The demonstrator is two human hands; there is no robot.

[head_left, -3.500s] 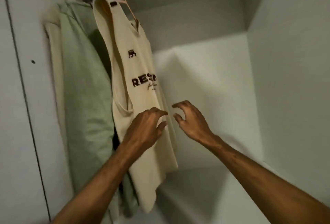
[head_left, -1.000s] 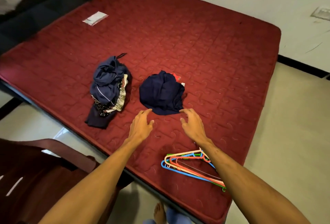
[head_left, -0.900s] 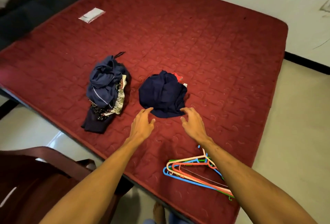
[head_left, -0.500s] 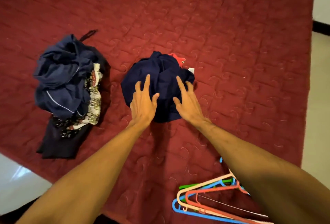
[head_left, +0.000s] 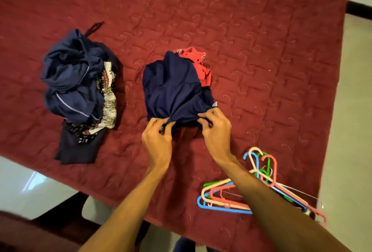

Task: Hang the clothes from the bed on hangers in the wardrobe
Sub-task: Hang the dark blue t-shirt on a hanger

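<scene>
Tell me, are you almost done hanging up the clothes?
Not nearly. No hung clothes show in this view. The left hand and right hand pinch the near edge of a navy garment on the bed. Left to do: the red garment under it, the pile beside it, and the hangers, unused.

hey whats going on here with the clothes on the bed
A person is bent over the red mattress. The left hand and right hand each pinch the near edge of a navy garment, with a red piece showing behind it. A second heap of clothes lies to the left. A bundle of coloured hangers lies by the right forearm, untouched.
</scene>
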